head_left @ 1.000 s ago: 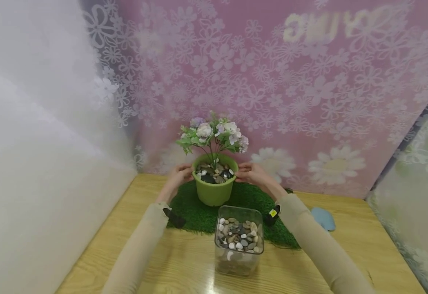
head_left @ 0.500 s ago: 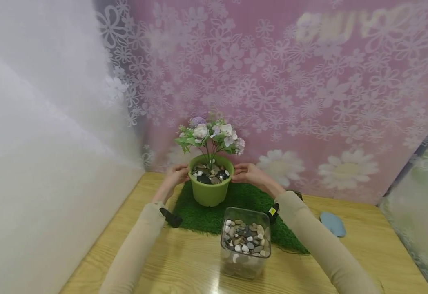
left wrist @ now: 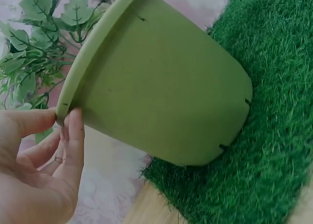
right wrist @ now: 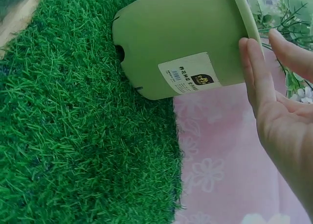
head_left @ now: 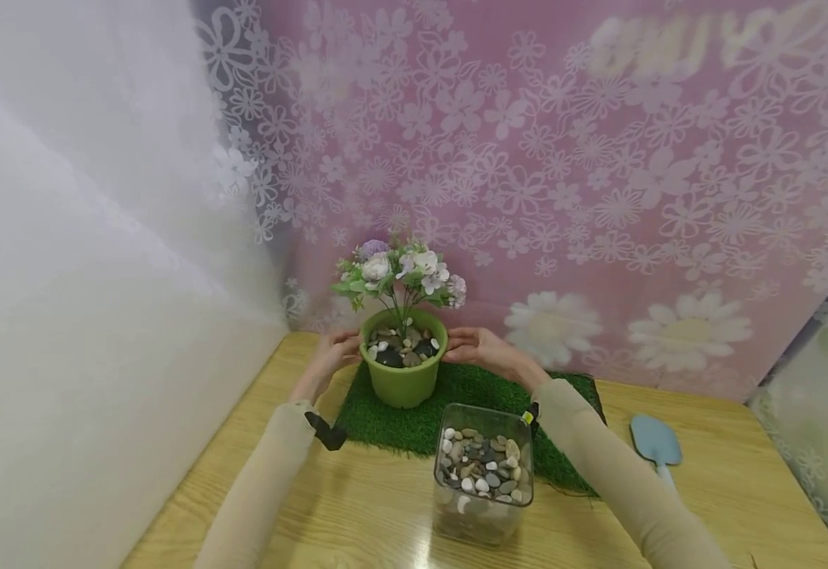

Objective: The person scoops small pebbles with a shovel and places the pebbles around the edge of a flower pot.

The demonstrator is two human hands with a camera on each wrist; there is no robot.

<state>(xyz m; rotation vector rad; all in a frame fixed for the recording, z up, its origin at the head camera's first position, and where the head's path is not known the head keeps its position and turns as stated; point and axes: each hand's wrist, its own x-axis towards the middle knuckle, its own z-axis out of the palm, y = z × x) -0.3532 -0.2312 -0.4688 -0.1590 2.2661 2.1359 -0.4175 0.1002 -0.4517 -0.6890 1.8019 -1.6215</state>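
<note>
A green plastic flowerpot (head_left: 403, 386) with a bouquet of artificial flowers (head_left: 407, 276) stands upright near the left end of the grass mat (head_left: 485, 383). Stones (head_left: 389, 358) cover its inside around the stems. My left hand (head_left: 329, 357) is at the left of the rim; in the left wrist view, thumb and fingertips pinch the rim (left wrist: 73, 87). On the opposite side my right hand (head_left: 485, 352) has straight fingers (right wrist: 259, 70) against the wall just below the rim, thumb apart from it. A white label (right wrist: 188, 73) shows on the pot's right side.
A clear square container (head_left: 481, 514) of pebbles stands in front of the mat, overlapping its edge in the head view. A blue trowel (head_left: 656, 441) lies on the wooden table (head_left: 364, 514) at right. Floral cloth (head_left: 499, 174) hangs close behind the pot.
The flowerpot, with both hands at it, has shifted left along the mat. The head view has swung slightly left, and the trowel's handle now shows beside the right sleeve.
</note>
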